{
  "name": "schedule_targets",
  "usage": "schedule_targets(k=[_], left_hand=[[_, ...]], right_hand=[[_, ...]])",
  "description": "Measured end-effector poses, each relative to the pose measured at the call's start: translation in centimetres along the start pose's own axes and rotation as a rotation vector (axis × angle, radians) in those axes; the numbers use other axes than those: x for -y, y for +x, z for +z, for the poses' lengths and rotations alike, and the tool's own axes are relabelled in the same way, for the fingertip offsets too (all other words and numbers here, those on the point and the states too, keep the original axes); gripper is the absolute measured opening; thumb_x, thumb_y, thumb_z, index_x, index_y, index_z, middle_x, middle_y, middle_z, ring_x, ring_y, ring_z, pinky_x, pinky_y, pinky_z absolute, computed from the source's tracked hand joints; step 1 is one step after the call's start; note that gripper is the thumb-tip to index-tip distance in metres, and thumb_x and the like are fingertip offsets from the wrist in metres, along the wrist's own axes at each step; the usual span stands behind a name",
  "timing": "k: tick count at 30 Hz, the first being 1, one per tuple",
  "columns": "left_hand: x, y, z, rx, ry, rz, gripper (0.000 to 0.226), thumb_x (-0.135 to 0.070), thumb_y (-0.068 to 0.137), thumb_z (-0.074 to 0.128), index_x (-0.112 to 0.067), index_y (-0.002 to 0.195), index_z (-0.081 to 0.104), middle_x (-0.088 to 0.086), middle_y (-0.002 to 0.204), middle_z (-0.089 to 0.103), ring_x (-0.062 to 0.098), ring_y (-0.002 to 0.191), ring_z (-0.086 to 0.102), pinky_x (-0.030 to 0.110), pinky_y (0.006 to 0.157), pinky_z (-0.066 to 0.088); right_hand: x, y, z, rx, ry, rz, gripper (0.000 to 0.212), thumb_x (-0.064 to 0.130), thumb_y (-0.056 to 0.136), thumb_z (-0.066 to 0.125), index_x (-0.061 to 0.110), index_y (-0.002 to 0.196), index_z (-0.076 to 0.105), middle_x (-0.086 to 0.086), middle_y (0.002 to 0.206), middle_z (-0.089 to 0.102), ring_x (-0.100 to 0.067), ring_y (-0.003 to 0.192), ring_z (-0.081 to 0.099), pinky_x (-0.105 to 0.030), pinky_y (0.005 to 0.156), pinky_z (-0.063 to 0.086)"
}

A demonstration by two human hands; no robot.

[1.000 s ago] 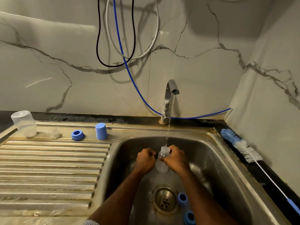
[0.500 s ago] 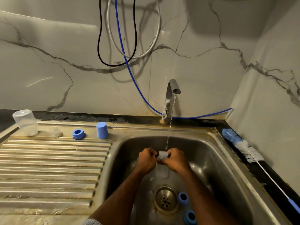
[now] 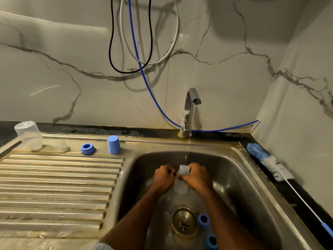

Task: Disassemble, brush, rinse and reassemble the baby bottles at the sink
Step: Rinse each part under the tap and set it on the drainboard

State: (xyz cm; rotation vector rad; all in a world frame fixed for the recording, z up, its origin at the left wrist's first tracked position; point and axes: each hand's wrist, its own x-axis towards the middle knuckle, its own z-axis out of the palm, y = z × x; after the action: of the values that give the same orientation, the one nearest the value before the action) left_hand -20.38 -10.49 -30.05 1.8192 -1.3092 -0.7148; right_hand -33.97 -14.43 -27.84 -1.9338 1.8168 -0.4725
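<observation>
Both the left hand (image 3: 163, 178) and right hand (image 3: 196, 177) grip the clear baby bottle (image 3: 182, 179) under the tap (image 3: 191, 109) over the sink (image 3: 252, 186); wet plastic could slip from the fingers.

Basin floor obstructed at 5 o'clock: two blue rings (image 3: 203, 221) (image 3: 211, 241) beside drain (image 3: 183, 221). Tap (image 3: 190, 112) overhangs at 12. Basin's 9 o'clock side open.

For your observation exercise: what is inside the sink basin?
Inside the sink basin: both hands, left hand and right hand, grip a clear bottle under the tap; two blue rings lie beside the drain. The forearms hide part of the floor.
</observation>
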Motion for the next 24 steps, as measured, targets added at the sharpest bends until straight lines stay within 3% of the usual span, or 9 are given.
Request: schedule_targets(k=[5,8,10,12,15,18,21,24], left_hand=[[0.2,0.2,0.1,-0.001,-0.002,-0.004,0.02,-0.006,0.094,0.054,-0.02,0.094,0.068,-0.001,0.096,0.067,0.015,0.091,0.063,0.036,0.086,0.057],[0.2,0.2,0.2,-0.001,-0.007,-0.01,0.022,-0.005,0.094,0.053,-0.022,0.095,0.068,-0.001,0.097,0.067,0.015,0.093,0.063,0.037,0.089,0.056],[0.4,0.2,0.2,0.003,-0.013,-0.01,0.023,-0.005,0.095,0.052,-0.022,0.095,0.068,-0.002,0.097,0.066,0.015,0.094,0.063,0.037,0.09,0.056],[0.4,0.3,0.2,0.004,-0.015,-0.01,0.023,-0.005,0.095,0.053,-0.022,0.094,0.067,-0.002,0.097,0.066,0.015,0.093,0.063,0.036,0.09,0.055],[0.4,0.3,0.3,-0.001,-0.016,-0.011,0.022,-0.005,0.095,0.053,-0.02,0.096,0.068,-0.001,0.097,0.067,0.016,0.093,0.063,0.036,0.09,0.056],[0.3,0.3,0.1,-0.003,-0.005,-0.012,0.021,-0.005,0.095,0.053,-0.019,0.097,0.069,0.0,0.099,0.067,0.016,0.095,0.063,0.037,0.091,0.055],[0.4,0.3,0.2,0.003,-0.009,-0.008,0.021,-0.005,0.094,0.054,-0.019,0.097,0.07,0.001,0.1,0.068,0.017,0.095,0.064,0.038,0.09,0.056],[0.4,0.3,0.2,0.009,-0.014,-0.008,0.02,-0.006,0.095,0.053,-0.019,0.097,0.069,0.001,0.1,0.067,0.016,0.093,0.064,0.037,0.088,0.057]], right_hand=[[-0.3,0.1,0.3,0.16,-0.007,-0.047,0.046,0.039,0.073,0.085,0.027,0.112,0.064,0.004,0.104,0.069,-0.013,0.092,0.065,-0.036,0.085,0.057],[-0.6,0.4,0.0,0.064,0.021,-0.028,0.044,0.041,0.074,0.084,0.029,0.111,0.063,0.005,0.103,0.067,-0.014,0.093,0.064,-0.033,0.08,0.056],[-0.7,0.4,-0.1,0.133,-0.01,-0.029,0.037,0.038,0.074,0.084,0.025,0.104,0.065,0.003,0.1,0.068,-0.015,0.091,0.064,-0.032,0.078,0.054],[-0.9,0.4,0.1,0.216,-0.014,-0.002,0.034,0.041,0.073,0.085,0.022,0.094,0.067,0.001,0.093,0.069,-0.015,0.084,0.065,-0.033,0.079,0.056],[-1.0,0.4,0.0,0.095,-0.008,0.02,0.042,0.045,0.072,0.084,0.025,0.104,0.064,0.001,0.101,0.068,-0.017,0.09,0.065,-0.033,0.075,0.054],[-0.9,0.6,0.0,0.171,-0.034,0.013,0.039,0.045,0.074,0.084,0.02,0.099,0.067,0.0,0.096,0.069,-0.016,0.086,0.065,-0.035,0.078,0.056],[-0.5,0.5,-0.3,0.099,-0.057,0.016,0.049,0.054,0.069,0.083,0.023,0.104,0.066,0.0,0.098,0.068,-0.017,0.087,0.065,-0.035,0.075,0.055],[0.0,0.3,-0.4,0.128,-0.057,-0.007,0.045,0.056,0.068,0.082,0.022,0.095,0.069,0.001,0.089,0.069,-0.017,0.081,0.065,-0.034,0.071,0.056]])
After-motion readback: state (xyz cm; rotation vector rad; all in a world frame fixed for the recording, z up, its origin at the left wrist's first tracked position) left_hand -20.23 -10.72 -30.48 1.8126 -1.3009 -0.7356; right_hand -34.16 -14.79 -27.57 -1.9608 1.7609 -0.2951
